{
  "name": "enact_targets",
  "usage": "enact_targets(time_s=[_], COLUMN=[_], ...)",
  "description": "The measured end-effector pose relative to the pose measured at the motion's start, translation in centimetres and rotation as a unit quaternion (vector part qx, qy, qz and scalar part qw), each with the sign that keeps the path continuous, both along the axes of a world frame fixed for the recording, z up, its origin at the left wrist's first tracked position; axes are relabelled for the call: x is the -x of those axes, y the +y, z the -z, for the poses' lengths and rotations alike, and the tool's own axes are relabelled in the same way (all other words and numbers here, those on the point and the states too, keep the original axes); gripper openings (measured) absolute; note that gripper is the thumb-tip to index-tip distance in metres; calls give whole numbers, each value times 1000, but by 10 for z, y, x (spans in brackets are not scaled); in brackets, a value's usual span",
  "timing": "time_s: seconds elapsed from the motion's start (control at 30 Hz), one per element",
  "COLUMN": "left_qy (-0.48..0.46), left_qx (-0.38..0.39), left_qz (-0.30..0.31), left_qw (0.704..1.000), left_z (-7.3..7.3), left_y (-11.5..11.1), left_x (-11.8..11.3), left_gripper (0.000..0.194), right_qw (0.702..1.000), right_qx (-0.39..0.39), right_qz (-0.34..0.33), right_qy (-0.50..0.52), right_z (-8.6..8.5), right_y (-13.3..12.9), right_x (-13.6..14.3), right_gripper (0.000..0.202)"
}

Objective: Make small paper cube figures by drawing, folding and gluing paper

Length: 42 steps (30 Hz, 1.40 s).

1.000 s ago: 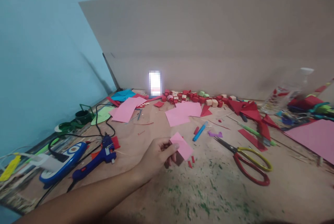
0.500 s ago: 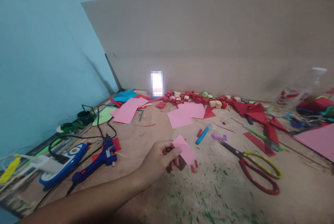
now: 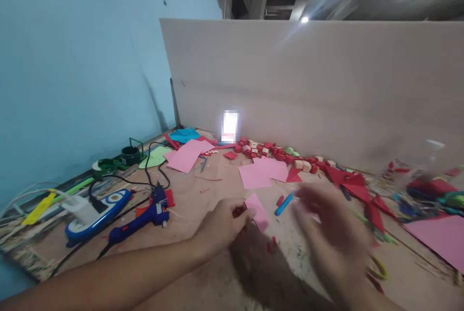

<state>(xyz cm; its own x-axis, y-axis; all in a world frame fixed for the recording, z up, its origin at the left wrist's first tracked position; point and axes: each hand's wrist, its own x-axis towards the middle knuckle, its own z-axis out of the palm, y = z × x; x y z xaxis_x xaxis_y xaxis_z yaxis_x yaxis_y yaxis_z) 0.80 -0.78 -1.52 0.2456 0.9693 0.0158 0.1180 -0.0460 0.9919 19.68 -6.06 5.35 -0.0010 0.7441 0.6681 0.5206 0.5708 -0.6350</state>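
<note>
A small pink piece of paper (image 3: 258, 214) is pinched between the thumb and fingers of my left hand (image 3: 226, 221), held above the tabletop. My right hand (image 3: 331, 233) is smeared by motion, so its fingers and anything in them cannot be made out. It passes over the scissors, hiding most of them; part of a yellow handle (image 3: 379, 268) shows beyond it. Just left of its fingers lies a blue pen (image 3: 285, 203) beside a small red scrap. Tiny red paper strips (image 3: 271, 244) rest below the pink piece.
A blue glue gun (image 3: 155, 209) and a blue-and-white power strip (image 3: 99, 217) with cables lie at the left. Pink sheets (image 3: 255, 176) and many small red cubes (image 3: 268, 149) stretch along the back, near a glowing blurred screen (image 3: 230, 127). A clear bottle (image 3: 398, 171) is at the right.
My right hand has come into view from the right, covering most of the scissors. My left hand keeps hold of the pink paper, now turned more edge-on. The camera view has tilted upward.
</note>
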Motion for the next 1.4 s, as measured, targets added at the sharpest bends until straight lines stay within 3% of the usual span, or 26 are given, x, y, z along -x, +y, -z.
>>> enact_targets(time_s=[0.07,0.17,0.27,0.33,0.47,0.63,0.9,1.03,1.2,1.4], left_qy=[11,33,50,44,9,-49,-40,-64,-53,-29], left_qx=[-10,-38,-74,-67,-32,7,13,34,39,56], left_qz=[-5,13,44,54,62,47,24,55,64,34], left_qw=[1000,999,995,995,998,998,999,996,996,997], left_z=[-1,-7,-14,-17,-16,-13,-9,-8,-5,-4], left_y=[-2,-7,-10,-10,-8,-5,-4,-2,0,2], left_x=[1,1,-1,-2,-3,-4,-2,-3,-2,-1], left_gripper=[37,32,28,27,24,17,17,18,20,22], right_qw=[996,965,915,889,855,811,806,820,806,775], right_qx=[79,232,349,383,409,447,499,496,509,527], right_qz=[-43,-122,-181,-205,-230,-261,-231,-205,-213,-237], right_qy=[-18,27,97,142,222,273,219,200,214,257], right_z=[20,51,63,63,61,57,41,34,43,51], right_y=[14,23,22,23,30,39,45,46,47,46], right_x=[7,7,3,0,-1,-6,-13,-11,-12,-17], right_gripper=[34,41,46,53,67,37,20,18,17,14])
